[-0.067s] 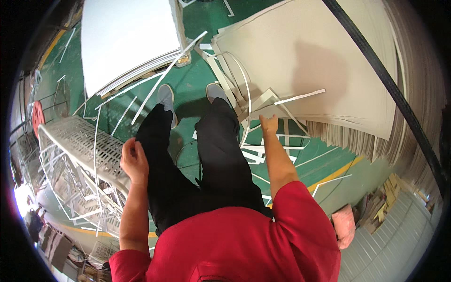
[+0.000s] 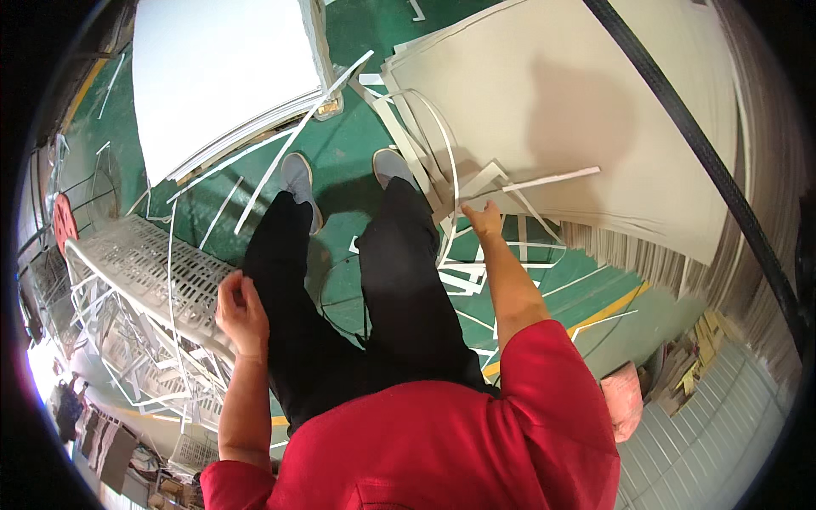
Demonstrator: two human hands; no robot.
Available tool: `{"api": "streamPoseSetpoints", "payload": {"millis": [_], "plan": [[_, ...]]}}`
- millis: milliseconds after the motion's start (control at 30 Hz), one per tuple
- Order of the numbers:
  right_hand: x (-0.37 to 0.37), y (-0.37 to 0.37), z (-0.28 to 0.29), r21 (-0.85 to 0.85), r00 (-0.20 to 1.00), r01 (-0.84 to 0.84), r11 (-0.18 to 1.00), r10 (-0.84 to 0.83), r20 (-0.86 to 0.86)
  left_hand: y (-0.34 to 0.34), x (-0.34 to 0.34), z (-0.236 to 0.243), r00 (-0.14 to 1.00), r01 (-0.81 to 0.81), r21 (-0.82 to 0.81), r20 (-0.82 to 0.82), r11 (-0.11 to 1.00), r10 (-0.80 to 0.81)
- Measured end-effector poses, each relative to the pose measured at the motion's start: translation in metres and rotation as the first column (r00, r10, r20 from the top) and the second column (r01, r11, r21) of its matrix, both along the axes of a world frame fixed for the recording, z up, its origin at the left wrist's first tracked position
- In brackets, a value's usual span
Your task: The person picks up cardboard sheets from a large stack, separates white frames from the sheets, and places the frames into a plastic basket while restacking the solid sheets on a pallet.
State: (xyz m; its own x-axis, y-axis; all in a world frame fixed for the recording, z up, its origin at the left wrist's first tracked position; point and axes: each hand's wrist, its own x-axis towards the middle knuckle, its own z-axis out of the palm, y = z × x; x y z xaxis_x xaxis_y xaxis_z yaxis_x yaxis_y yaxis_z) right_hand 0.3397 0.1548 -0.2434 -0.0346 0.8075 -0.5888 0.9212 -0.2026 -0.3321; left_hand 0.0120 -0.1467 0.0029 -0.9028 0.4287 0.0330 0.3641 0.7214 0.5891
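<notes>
My left hand [image 2: 241, 313] hangs beside my left thigh, its fingers loosely bent and holding nothing I can see. Close to it is a white slatted plastic crate [image 2: 161, 263], lying on its side with narrow white strips tangled around it. My right hand [image 2: 483, 221] reaches forward at the edge of a jumble of cut cardboard strips, its thumb and fingers apart. One pale strip [image 2: 552, 178] lies just beyond those fingers. A long curved strip [image 2: 448, 144] passes to their left. Whether my fingertips touch any strip is hard to tell.
A tall stack of grey-brown board sheets [image 2: 629, 110] stands at the right. White sheets [image 2: 225, 76] are piled at the far left. Loose strips, including a long white one [image 2: 297, 136], lie near my shoes on the green floor [image 2: 357, 42]. A black cable [image 2: 680, 115] crosses the right side.
My right hand has moved slightly forward, its thumb and fingers now more spread. My left hand sits a little lower in the picture. The whole view has shifted slightly.
</notes>
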Motion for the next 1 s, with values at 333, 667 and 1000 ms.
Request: {"api": "streamPoseSetpoints", "payload": {"millis": [333,667,1000], "plan": [[-0.158,0.026,-0.064,0.053,0.980,-0.185,0.981,0.181,0.086,-0.017,-0.011,0.006,0.986,-0.011,-0.063,0.168,0.998,0.022],[-0.245,0.039,-0.095,-0.113,0.832,-0.287,0.951,0.306,0.463,-0.008,-0.026,0.016,0.969,0.128,-0.182,0.234,0.975,-0.084],[-0.245,0.034,-0.103,-0.028,0.823,-0.351,0.936,0.323,0.467,-0.004,-0.027,0.018,0.968,0.107,-0.144,0.243,0.984,-0.070]]}}
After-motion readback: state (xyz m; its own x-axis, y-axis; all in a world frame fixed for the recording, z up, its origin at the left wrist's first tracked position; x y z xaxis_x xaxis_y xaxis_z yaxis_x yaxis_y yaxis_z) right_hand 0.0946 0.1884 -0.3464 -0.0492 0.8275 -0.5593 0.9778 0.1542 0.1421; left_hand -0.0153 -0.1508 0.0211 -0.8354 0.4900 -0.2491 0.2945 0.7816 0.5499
